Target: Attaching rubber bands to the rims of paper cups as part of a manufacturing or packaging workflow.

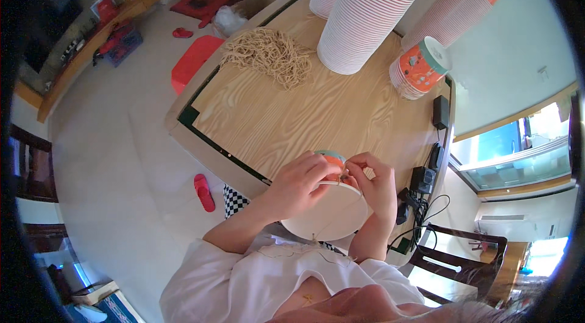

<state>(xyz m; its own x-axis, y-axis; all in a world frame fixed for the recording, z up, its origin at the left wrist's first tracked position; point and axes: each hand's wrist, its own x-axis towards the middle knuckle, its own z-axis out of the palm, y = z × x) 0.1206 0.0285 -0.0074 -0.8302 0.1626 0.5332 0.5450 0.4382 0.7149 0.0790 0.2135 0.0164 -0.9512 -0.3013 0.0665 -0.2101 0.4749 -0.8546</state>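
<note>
Floor point(122, 158) lies left and table point(292, 122) ahead of the left grip point(298, 183), clasping a cup point(329, 213); opposite, right grip point(378, 186) touches it, hold unclear.

An orange-and-teal round paper bucket point(329, 208) showed an off-white inside. A tall white tapering stack of paper buckets point(365, 18) carried fine pinkish-red stripes beneath an orange top, while a short orange paper-bucket stack point(418, 68) bore small figures and a teal band. A tangled heap of tan cord point(271, 58) matched the pale brown, wavy-grained wooden tabletop point(274, 125), edged in dark green. Bright red marked a plastic stool point(192, 66); pinkish red, a flat slipper point(204, 193); black-and-white checks, a piece of fabric point(234, 202).
</note>
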